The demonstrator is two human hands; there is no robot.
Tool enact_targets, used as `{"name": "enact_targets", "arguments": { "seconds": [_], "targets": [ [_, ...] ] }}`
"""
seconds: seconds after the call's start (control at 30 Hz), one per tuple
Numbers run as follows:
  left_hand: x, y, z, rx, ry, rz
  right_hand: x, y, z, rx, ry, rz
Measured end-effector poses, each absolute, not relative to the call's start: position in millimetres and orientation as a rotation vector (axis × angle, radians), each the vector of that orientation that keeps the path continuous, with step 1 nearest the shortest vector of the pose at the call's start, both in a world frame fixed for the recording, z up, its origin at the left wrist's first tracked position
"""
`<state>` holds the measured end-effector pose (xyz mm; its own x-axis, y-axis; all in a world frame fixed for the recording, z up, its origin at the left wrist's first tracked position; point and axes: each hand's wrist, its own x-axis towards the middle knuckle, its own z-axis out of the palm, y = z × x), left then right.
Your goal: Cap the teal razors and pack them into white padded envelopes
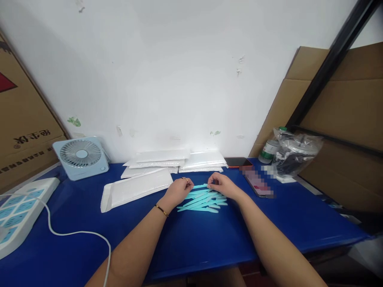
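Observation:
Slim turquoise plastic sticks, shaped like folded-free eyebrow razors, lie in a loose crisscross pile [203, 201] on the blue table [206, 239]. At the far side of the pile, one turquoise eyebrow razor [200, 186] spans between my two hands. My left hand [179, 190] pinches its left end, fingers closed. The right end sits between the thumb and fingers of my right hand [223, 185], also closed. Left of my left hand lies a white padded envelope [137, 189], its near-left end folded like a flap.
More white envelopes [155, 158] are stacked against the wall. A blue fan [80, 157], a power strip [26, 213] and a white cable [74, 232] are on the left. Two phones [238, 162], a bottle [268, 151] and a plastic-wrapped item [295, 155] stand on the right.

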<state>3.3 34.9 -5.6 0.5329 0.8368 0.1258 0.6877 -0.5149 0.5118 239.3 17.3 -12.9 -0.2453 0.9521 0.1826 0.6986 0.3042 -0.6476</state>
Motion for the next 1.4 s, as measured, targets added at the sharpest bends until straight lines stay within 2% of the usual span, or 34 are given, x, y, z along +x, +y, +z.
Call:
{"name": "enact_targets", "arguments": {
  "seconds": [0.13, 0.27, 0.37, 0.67, 1.07, 1.27, 1.4],
  "targets": [
    [0.6, 45.2, -5.8, 2.394, 1.410, 0.601, 255.9, 22.8, -10.5, -1.525, -1.940, 0.517],
    [0.2, 50.8, -10.6, 2.465, 1.477, 0.511, 270.8, 25.1, -12.0, -1.625, -1.899, 0.495],
    [1.2, 49.9, -13.3, 2.478, 1.494, 0.516, 270.7, 21.6, -11.4, -1.549, -1.965, 0.482],
    [5.0, 41.1, -11.7, 2.558, 1.241, 0.491, 260.4, 19.0, -14.4, -1.511, -2.171, 0.575],
    [-9.2, 49.0, -4.6, 2.593, 1.410, 0.474, 280.4, 19.5, -8.1, -1.543, -2.038, 0.471],
    [-11.0, 47.4, -8.9, 2.557, 1.446, 0.628, 269.0, 9.3, -0.7, -1.357, -2.185, 0.682],
    [-6.7, 42.7, -5.0, 2.508, 1.276, 0.649, 264.0, 8.1, -1.3, -1.366, -2.248, 0.742]
  ]
}}
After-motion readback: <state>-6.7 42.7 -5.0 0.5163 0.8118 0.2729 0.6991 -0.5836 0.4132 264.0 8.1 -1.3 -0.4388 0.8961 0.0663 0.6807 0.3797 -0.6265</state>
